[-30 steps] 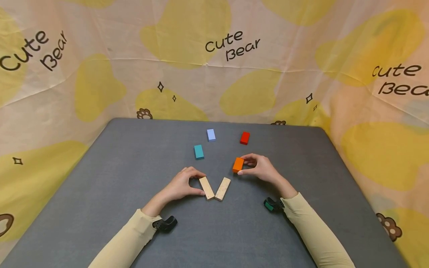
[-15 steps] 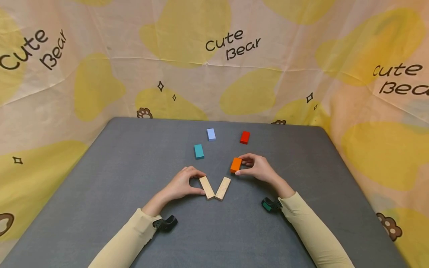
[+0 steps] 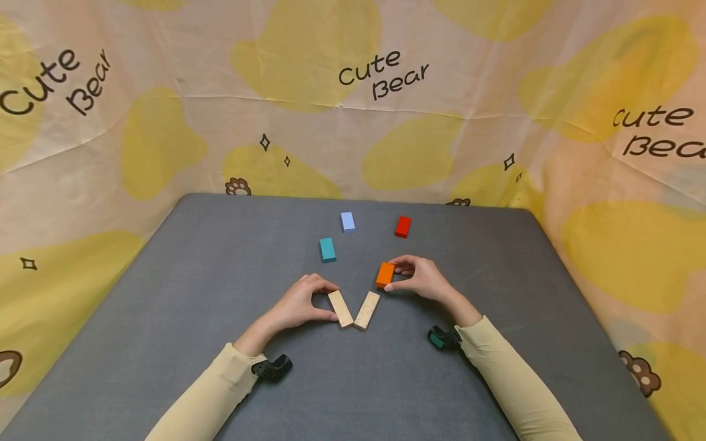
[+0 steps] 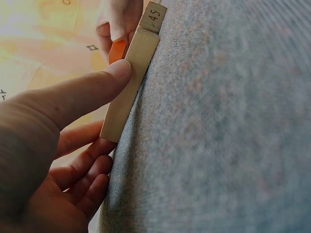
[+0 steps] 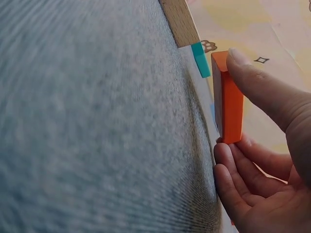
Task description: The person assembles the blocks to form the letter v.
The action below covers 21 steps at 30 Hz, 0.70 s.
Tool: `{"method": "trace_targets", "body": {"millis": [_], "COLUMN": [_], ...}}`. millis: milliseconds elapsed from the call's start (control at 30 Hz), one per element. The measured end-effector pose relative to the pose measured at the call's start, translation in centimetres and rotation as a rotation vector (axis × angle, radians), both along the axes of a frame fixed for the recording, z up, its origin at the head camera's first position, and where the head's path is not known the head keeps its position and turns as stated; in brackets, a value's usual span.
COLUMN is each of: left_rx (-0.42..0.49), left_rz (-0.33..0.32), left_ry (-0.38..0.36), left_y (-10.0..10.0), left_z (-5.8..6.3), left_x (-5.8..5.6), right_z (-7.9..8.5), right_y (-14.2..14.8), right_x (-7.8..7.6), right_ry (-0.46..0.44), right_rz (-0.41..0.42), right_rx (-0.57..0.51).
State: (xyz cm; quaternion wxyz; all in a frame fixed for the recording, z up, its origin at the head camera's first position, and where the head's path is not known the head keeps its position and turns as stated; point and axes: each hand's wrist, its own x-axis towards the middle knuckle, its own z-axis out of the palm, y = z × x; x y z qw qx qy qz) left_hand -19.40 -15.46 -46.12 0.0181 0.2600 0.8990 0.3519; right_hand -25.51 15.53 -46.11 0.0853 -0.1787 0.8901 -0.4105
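Two plain wooden blocks lie on the grey table in a V, their near ends meeting. My left hand (image 3: 298,302) pinches the left wooden block (image 3: 341,309) between thumb and fingertips; in the left wrist view the thumb presses the side of this wooden block (image 4: 127,92). The right wooden block (image 3: 366,310) is untouched. Just beyond its far end, my right hand (image 3: 421,278) pinches an orange block (image 3: 385,275) by its two ends. In the right wrist view, the thumb is on one end of the orange block (image 5: 232,107) and fingertips are at the other.
Farther back on the grey table (image 3: 220,257) lie a teal block (image 3: 328,250), a light blue block (image 3: 347,222) and a red block (image 3: 403,226). A patterned cloth (image 3: 309,61) hangs behind the table. Each wrist wears a dark strap-on camera.
My right hand has carried the orange block a little to the left and slightly nearer. The left hand and the wooden blocks have stayed in place.
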Motion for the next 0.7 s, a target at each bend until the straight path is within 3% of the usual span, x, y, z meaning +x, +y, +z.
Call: {"method": "trace_targets", "body": {"millis": [700], "left_rx": [0.001], "left_rz": [0.001], "left_ry": [0.015], "left_y": [-0.01], "left_z": [0.03], "left_x": [-0.1], "right_z": [0.28], "right_y": [-1.01], "right_x": [0.39], "right_ry": [0.063], "right_rz": [-0.027], "right_rx": [0.099]}}
